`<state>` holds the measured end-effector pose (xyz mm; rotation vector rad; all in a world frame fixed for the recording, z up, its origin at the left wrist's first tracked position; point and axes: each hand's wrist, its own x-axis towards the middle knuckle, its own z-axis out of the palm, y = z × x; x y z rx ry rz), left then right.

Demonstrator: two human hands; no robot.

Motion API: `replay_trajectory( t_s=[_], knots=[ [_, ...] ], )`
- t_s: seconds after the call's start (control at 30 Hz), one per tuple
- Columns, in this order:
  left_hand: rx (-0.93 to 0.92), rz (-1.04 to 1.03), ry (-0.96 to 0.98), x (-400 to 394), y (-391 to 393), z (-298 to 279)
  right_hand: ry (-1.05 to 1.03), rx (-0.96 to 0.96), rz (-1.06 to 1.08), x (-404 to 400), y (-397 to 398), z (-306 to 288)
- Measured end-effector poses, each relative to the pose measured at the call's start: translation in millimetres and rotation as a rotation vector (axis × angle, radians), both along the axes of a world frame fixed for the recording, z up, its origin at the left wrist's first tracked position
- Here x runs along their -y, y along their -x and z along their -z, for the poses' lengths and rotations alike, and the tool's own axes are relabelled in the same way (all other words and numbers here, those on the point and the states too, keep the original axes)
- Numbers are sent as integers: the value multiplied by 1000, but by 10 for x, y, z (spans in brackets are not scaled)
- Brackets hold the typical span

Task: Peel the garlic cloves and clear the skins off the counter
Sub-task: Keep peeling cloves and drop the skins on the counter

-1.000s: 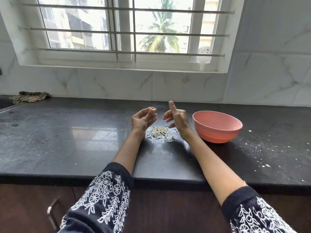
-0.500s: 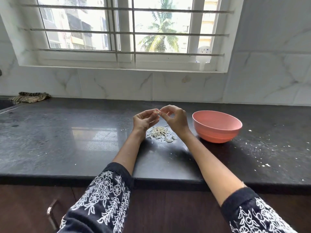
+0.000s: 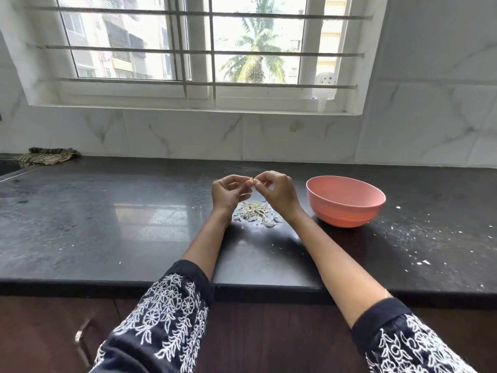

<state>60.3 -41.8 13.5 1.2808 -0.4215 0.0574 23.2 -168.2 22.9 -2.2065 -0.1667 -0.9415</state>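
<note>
— Nearest first?
— Embroidered dark sleeves [image 3: 172, 313] at the surface [image 3: 107, 238] edge. Further in, a heap of garlic skins [image 3: 254, 212] on the dark stone, just below the hands.

— And the clove?
— Held above that heap: garlic clove [image 3: 250, 180] pinched between left hand [image 3: 228, 193] and right hand [image 3: 277, 192], both sets of fingers [image 3: 259, 184] curled narrow around it.

— Handling?
— Probably light, firm, a bit slick once bare; skin papery and brittle. Best nipped at the tip and stripped downward.

— Beyond?
— Pink bowl [image 3: 345, 200] just right of the right hand, contents hidden. White flecks [image 3: 419, 254] scattered rightward. Striped cloth [image 3: 45, 157] far left by the wall.
</note>
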Motion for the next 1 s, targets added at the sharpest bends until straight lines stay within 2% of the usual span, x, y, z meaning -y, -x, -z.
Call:
replay_trajectory(
  t_s=[0.3, 0.4, 0.53, 0.67, 0.73, 0.8, 0.93, 1.0],
  knots=[
    [28, 5, -39, 3, -3, 18, -56, -47, -32, 6, -12, 7],
    [12, 14, -36, 15, 0, 13, -46, -48, 45, 6, -16, 7],
    [-60, 35, 43, 19, 5, 1, -138, 77, 171, 35, 11, -28],
    [-84, 66, 83, 9, 6, -7, -241, -42, 182, 26, 34, -43],
    [-88, 69, 86, 4, 10, -11, -223, -146, 186, 14, 60, -54],
    [-91, 67, 99, -2, 11, -14, -203, -172, 175, 20, 64, -59],
    [-97, 61, 109, -4, 2, -12, -42, -131, 172, 27, 22, -25],
    [-105, 53, 110, -2, -1, -10, -62, -66, 151, 30, 18, -15]
  ],
)
